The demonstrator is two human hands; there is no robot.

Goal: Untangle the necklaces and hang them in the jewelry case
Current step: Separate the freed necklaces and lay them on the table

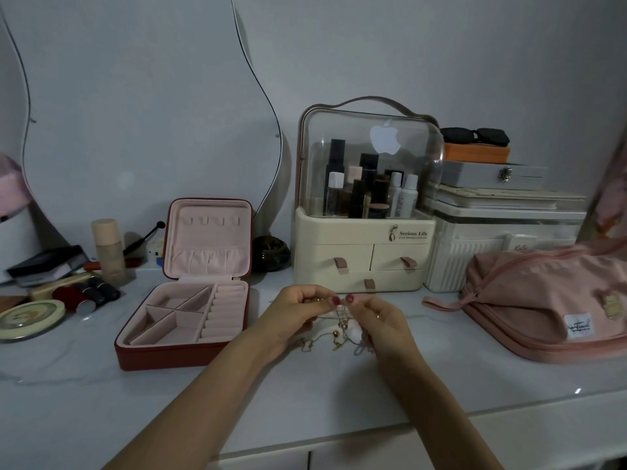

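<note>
Dark red jewelry case with pale pink lining, cream organizer, pink pouch, orange box

glossy tabletop; matt red case, velvety pink lining; metal necklaces.

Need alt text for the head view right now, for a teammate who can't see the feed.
Both hands, left hand and right hand, pinch a tangled bunch of necklaces above a white counter. The red jewelry case stands open to their left, its lid hooks bare. A cream cosmetics organizer sits behind, a pink pouch at right.
</note>
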